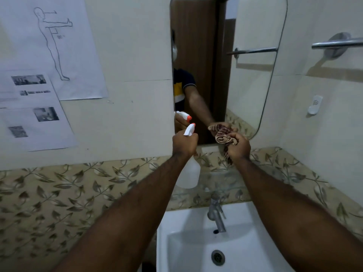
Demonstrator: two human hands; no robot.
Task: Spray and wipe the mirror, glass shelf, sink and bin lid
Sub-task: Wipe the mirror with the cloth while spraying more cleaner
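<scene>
My left hand grips a white spray bottle by its neck, and the orange nozzle points at the lower edge of the mirror. My right hand clutches a crumpled brown patterned cloth pressed against the bottom of the mirror glass. The mirror hangs on the wall straight ahead and reflects my arms, the bottle and the cloth. A glass shelf runs beneath it, faint against the leaf-patterned tiles. The white sink lies below with a metal tap. No bin is in view.
Paper sheets with a figure drawing and photos are stuck on the wall at left. A chrome towel rail juts out at upper right, with a small white wall hook below it. Leaf-patterned tiles band the wall behind the sink.
</scene>
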